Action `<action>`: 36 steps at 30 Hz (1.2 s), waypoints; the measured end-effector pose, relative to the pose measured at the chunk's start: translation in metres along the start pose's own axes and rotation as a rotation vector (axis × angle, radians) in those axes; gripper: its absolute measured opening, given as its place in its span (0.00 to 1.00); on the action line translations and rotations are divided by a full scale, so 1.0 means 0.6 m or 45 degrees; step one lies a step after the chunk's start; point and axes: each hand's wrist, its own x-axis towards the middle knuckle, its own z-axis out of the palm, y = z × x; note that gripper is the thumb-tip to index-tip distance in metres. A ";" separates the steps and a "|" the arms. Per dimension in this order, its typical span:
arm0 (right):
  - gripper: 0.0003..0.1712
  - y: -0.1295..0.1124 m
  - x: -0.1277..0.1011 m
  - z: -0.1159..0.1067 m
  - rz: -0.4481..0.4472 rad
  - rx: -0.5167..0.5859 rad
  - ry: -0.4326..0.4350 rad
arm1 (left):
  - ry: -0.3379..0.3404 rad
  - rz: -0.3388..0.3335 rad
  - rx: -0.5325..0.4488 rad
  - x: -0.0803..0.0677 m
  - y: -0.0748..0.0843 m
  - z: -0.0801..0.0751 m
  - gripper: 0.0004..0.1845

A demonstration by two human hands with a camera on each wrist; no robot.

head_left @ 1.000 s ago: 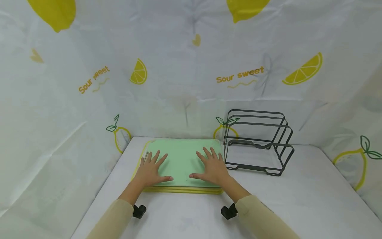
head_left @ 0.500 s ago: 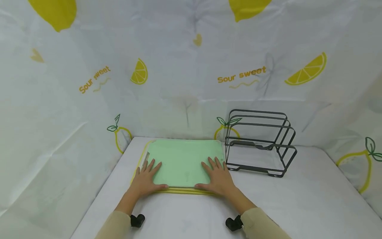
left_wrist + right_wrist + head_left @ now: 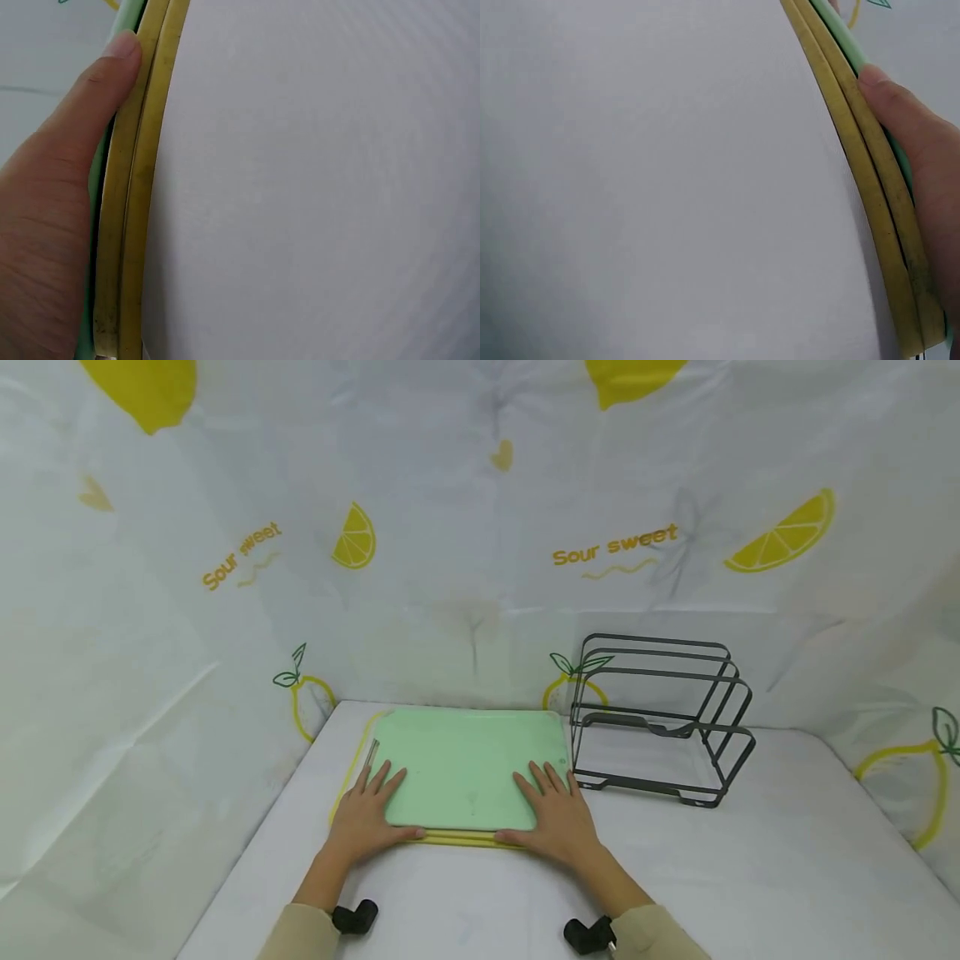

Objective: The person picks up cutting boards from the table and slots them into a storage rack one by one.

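A light green cutting board [image 3: 465,760] lies flat on top of yellow-edged boards [image 3: 457,839]. My left hand [image 3: 365,822] rests on the stack's front left corner with its fingers spread over the green board. At the front right corner, my right hand [image 3: 557,818] lies the same way, fingers spread. In the left wrist view, the left thumb [image 3: 101,86] touches the front edge, where two yellow layers [image 3: 124,202] show under the green one. The right wrist view has the right thumb [image 3: 896,101] against that edge too, beside the yellow layers [image 3: 874,180].
A black wire rack [image 3: 660,727] with several upright frames stands just right of the boards, near the back. White cloth [image 3: 787,852] covers the table. A lemon-print sheet [image 3: 450,527] hangs behind and at both sides.
Both hands have drawn back toward me, from the middle of the green board to its front corners, and the thumbs now reach the front edge. The boards and rack have stayed in place.
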 end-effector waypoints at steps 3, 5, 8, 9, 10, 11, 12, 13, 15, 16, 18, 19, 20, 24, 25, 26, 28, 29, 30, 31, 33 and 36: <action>0.63 0.001 -0.005 0.005 0.018 -0.007 0.031 | 0.037 0.012 0.004 -0.002 0.002 0.003 0.60; 0.62 -0.001 -0.007 0.007 0.022 -0.004 0.047 | 0.066 0.011 0.015 -0.005 0.002 0.003 0.60; 0.61 -0.003 -0.008 0.009 0.034 0.001 0.059 | 0.104 0.004 0.018 -0.007 0.002 0.005 0.60; 0.61 -0.004 -0.009 0.009 0.040 0.003 0.057 | 0.111 0.004 0.020 -0.008 0.003 0.005 0.60; 0.61 -0.005 -0.011 0.008 0.051 0.005 0.055 | 0.113 -0.001 0.013 -0.009 0.003 0.006 0.60; 0.61 -0.006 -0.013 0.008 0.062 0.010 0.054 | 0.115 -0.004 0.006 -0.009 0.004 0.007 0.60; 0.61 -0.006 -0.015 0.009 0.074 0.012 0.052 | 0.118 -0.008 0.000 -0.010 0.003 0.008 0.60; 0.61 -0.008 -0.016 0.008 0.085 0.020 0.055 | 0.121 -0.012 -0.004 -0.011 0.004 0.008 0.60; 0.60 -0.009 -0.019 0.009 0.099 0.043 0.061 | 0.132 -0.024 -0.017 -0.013 0.003 0.010 0.60; 0.60 -0.009 -0.021 0.009 0.103 0.059 0.066 | 0.138 -0.033 -0.027 -0.014 0.003 0.010 0.60; 0.60 -0.009 -0.024 0.010 0.111 0.078 0.077 | 0.147 -0.039 -0.026 -0.014 0.002 0.012 0.60; 0.59 -0.008 -0.025 0.010 0.116 0.091 0.087 | 0.151 -0.038 -0.027 -0.014 0.003 0.012 0.60; 0.59 -0.007 -0.027 0.011 0.125 0.101 0.095 | 0.153 -0.036 -0.028 -0.014 0.003 0.013 0.60; 0.60 -0.010 -0.032 0.016 0.207 0.185 0.154 | 0.151 -0.064 -0.056 -0.016 -0.001 0.015 0.59; 0.61 -0.011 -0.032 0.016 0.229 0.213 0.170 | 0.155 -0.087 -0.082 -0.017 0.000 0.015 0.59; 0.61 -0.012 -0.032 0.017 0.251 0.233 0.184 | 0.158 -0.112 -0.105 -0.017 0.000 0.015 0.59; 0.62 -0.014 -0.032 0.015 0.295 0.268 0.204 | 0.169 -0.163 -0.159 -0.018 0.001 0.013 0.59; 0.63 -0.015 -0.033 0.015 0.315 0.275 0.208 | 0.170 -0.185 -0.174 -0.019 0.001 0.013 0.59; 0.63 -0.016 -0.034 0.014 0.334 0.282 0.212 | 0.172 -0.199 -0.180 -0.019 0.002 0.012 0.59; 0.63 -0.017 -0.034 0.013 0.353 0.284 0.215 | 0.166 -0.207 -0.183 -0.020 0.003 0.012 0.59; 0.65 -0.019 -0.038 0.012 0.395 0.299 0.215 | 0.158 -0.211 -0.174 -0.021 0.004 0.011 0.59; 0.66 -0.020 -0.043 0.012 0.423 0.347 0.206 | 0.149 -0.210 -0.151 -0.026 0.003 0.012 0.60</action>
